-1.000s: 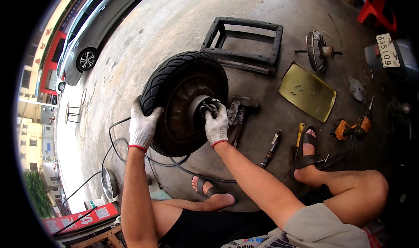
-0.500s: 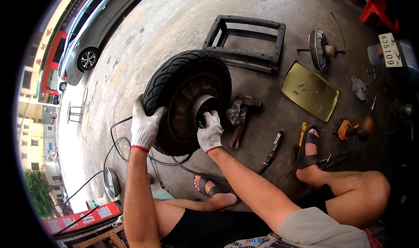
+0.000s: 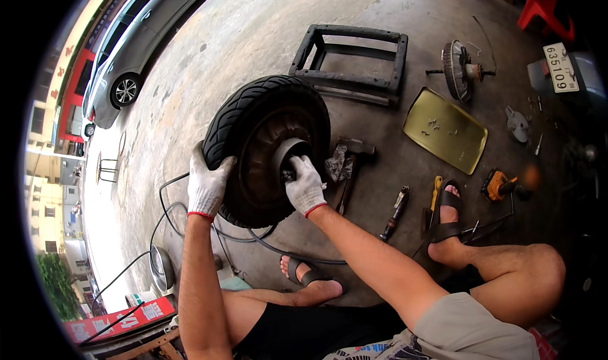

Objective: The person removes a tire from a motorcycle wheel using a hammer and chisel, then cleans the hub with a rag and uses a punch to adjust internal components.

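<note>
A wheel with a black treaded tyre (image 3: pixel 231 122) stands tilted on the concrete, its rusty brown inner side facing me. My left hand (image 3: pixel 208 184), in a white knit glove, grips the tyre's left edge, thumb on the sidewall and fingers behind. My gloved right hand (image 3: pixel 305 186) reaches into the round metal collar (image 3: pixel 286 151) at the wheel's centre. Its fingers are curled around something small and dark that I cannot make out, and the fingertips are partly hidden inside the collar. Right of the wheel lies a hammer (image 3: pixel 358 146) beside a crumpled dark rag (image 3: pixel 340 165).
A black frame stool (image 3: pixel 396 75) stands beyond the wheel. Farther right are a motor hub (image 3: pixel 457 72), a gold tray (image 3: pixel 443 154) with small screws, and an orange power tool (image 3: pixel 494 186). An air tool (image 3: pixel 396 214) and black hose (image 3: pixel 168 214) lie near my feet.
My right hand has pushed slightly deeper into the collar, with its wrist turned a little. My left hand keeps its hold on the tyre. The whole view has shifted slightly.
</note>
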`<state>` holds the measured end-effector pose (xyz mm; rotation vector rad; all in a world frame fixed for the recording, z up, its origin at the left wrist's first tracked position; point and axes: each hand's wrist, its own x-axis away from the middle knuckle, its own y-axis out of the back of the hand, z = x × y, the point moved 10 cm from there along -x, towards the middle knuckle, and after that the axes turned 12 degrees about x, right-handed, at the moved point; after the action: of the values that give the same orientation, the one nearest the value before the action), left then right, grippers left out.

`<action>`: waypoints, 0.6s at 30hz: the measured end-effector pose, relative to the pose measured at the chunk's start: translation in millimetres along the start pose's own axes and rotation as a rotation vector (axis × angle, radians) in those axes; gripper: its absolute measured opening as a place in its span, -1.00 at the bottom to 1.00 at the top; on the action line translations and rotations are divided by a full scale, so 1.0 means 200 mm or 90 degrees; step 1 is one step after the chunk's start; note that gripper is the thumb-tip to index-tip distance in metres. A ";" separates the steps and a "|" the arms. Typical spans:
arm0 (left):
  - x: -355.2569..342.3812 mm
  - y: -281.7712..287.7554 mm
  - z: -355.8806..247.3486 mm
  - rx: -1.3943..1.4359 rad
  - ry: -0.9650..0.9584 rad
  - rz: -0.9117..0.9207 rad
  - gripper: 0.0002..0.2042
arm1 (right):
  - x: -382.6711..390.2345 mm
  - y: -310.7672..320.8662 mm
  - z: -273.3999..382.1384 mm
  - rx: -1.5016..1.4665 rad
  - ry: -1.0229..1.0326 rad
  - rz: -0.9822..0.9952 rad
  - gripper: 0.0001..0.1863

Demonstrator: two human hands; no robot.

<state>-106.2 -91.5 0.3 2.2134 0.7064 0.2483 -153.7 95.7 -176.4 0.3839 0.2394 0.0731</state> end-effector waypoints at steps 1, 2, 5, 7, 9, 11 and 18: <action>0.00 0.01 0.02 -0.001 0.004 0.002 -0.22 | 0.03 -0.05 0.04 0.043 0.018 0.046 -0.70; 0.00 0.01 0.03 0.000 0.000 0.001 -0.22 | 0.05 -0.06 0.02 0.025 0.014 0.066 -0.72; 0.00 0.03 0.07 0.006 0.007 -0.001 -0.22 | 0.06 -0.04 -0.06 0.103 0.011 0.180 -0.71; 0.00 0.03 0.06 0.015 0.028 0.002 -0.23 | 0.03 0.09 -0.19 0.123 -0.098 0.108 -0.70; -0.01 0.04 0.06 0.001 0.002 -0.011 -0.22 | 0.01 0.16 -0.27 0.075 -0.104 0.023 -0.67; -0.01 0.04 0.08 -0.011 -0.014 -0.016 -0.22 | -0.03 0.17 -0.20 0.008 -0.054 -0.018 -0.67; -0.01 0.02 0.04 -0.004 0.000 -0.008 -0.23 | -0.04 -0.07 -0.14 0.175 -0.141 0.111 -0.68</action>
<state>-103.9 -100.5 -2.7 2.2020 0.7173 0.2442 -167.3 92.8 -205.3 0.6816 -0.0046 0.1687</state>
